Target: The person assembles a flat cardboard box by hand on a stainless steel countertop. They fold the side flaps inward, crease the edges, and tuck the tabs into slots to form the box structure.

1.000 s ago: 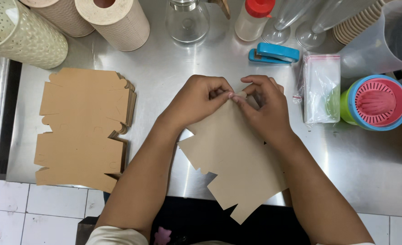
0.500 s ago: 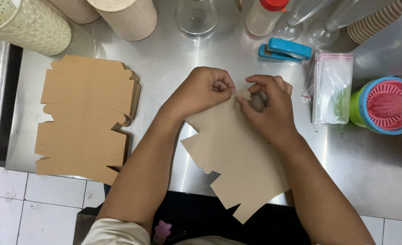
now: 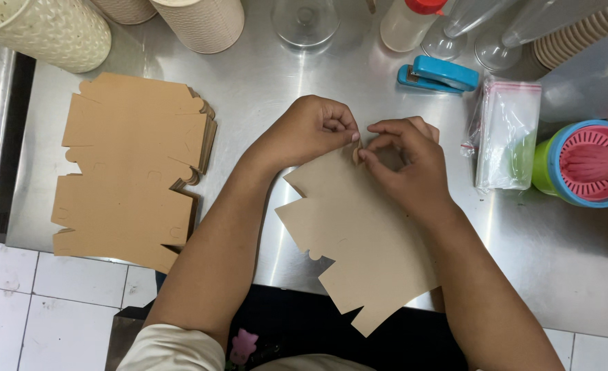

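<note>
**Both hands pinch the top edge of a flat cardboard cutout**

Across the whole view runs a steel bench (image 3: 297, 75), shiny and scuffed, with white floor tiles showing below its near edge. On its left side lies a stack of brown cardboard blanks (image 3: 132, 172), flat and notched along the edges. At the middle, one single cardboard cutout (image 3: 359, 240) lies flat on the bench, its lower corner hanging over the near edge.

At the far left corner stands a cream perforated basket (image 3: 50, 31), with a ribbed paper roll (image 3: 204, 24) just beside it. On the right edge sits a green and blue juicer with a pink reamer (image 3: 589, 163), and next to it a clear zip bag (image 3: 507, 134). A blue stapler (image 3: 438, 74) lies beyond the hands, near a bottle with a red cap (image 3: 407, 20).

The left hand (image 3: 311, 130) is curled, its fingers pressed together on the cutout's top edge. The right hand (image 3: 407, 161) meets it there, thumb and forefinger pinching the same edge, the other fingers bent.
</note>
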